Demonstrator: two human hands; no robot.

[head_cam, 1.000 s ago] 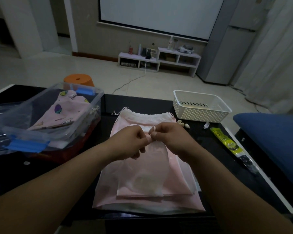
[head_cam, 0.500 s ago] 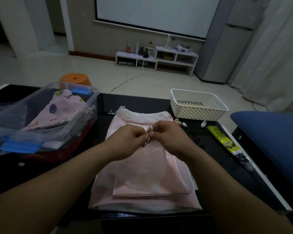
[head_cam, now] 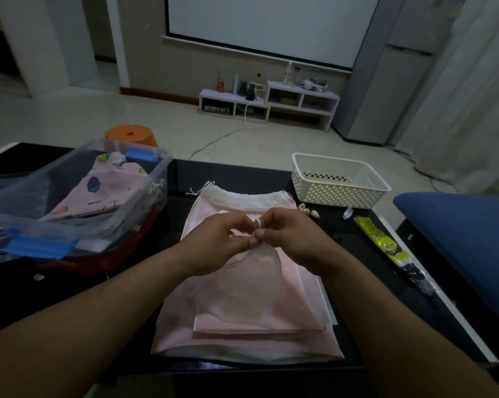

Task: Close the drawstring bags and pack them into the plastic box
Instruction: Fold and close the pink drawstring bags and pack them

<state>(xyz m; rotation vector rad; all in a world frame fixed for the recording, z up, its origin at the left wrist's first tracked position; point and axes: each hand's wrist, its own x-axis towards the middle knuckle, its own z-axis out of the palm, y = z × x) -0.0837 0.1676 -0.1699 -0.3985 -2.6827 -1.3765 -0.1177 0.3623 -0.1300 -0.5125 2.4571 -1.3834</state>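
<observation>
A small sheer drawstring bag [head_cam: 247, 285] lies on top of a stack of pink drawstring bags [head_cam: 242, 340] on the black table. My left hand [head_cam: 214, 242] and my right hand [head_cam: 294, 237] meet at the sheer bag's gathered mouth, and both pinch its white string between fingertips. At the left stands the clear plastic box [head_cam: 73, 222] with blue latches; a pink patterned bag [head_cam: 99, 191] lies inside it.
A white perforated basket [head_cam: 339, 182] stands at the back right, with small shells [head_cam: 308, 211] beside it. A yellow-green packet [head_cam: 386, 242] lies along the table's right edge. A blue cushion [head_cam: 466, 234] is at the far right, an orange stool [head_cam: 130, 135] behind the box.
The sheer bag's mouth has drawn in tighter and bunched under my fingertips. Both hands stayed together at the mouth, shifting only slightly.
</observation>
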